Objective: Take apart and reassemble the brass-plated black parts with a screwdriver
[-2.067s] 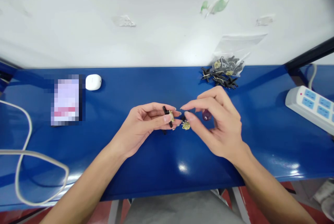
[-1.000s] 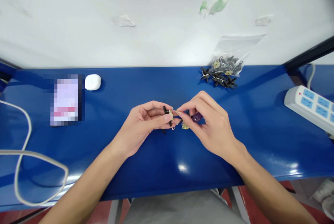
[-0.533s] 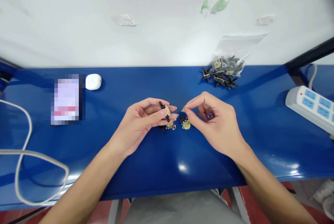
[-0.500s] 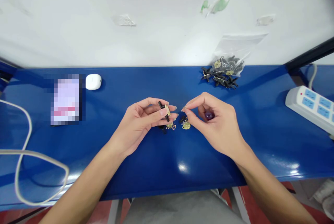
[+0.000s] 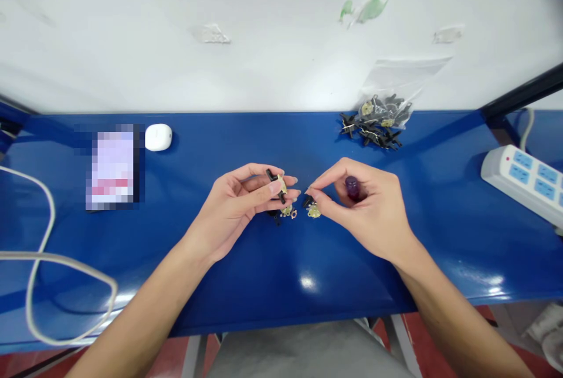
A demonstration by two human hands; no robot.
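Observation:
My left hand [image 5: 235,208] pinches a small black plastic part with a brass-coloured metal plate [image 5: 282,184] between thumb and fingers. Opposite it, my right hand [image 5: 365,208] is closed, its thumb and index fingertips pressed together on something too small to make out. A rounded dark purple handle [image 5: 352,186] is tucked in the curl of that same hand; the rest of it is hidden. Beneath the fingertips, more brass-coloured pieces lie on the blue table: one plate [image 5: 314,211] by the right thumb, another plate [image 5: 287,211] and a small ring [image 5: 294,213] under the left fingers.
Toward the back right, a pile of black parts [image 5: 379,136] lies against a clear plastic bag [image 5: 396,96] holding similar parts. A white power strip [image 5: 523,175] is at the right. On the left are a blurred phone [image 5: 112,166], a white case [image 5: 158,137] and a looped cable [image 5: 48,213].
My right hand has turned slightly, so more of the purple handle shows. Its fingertips have dipped a little; my left hand with its part is almost still.

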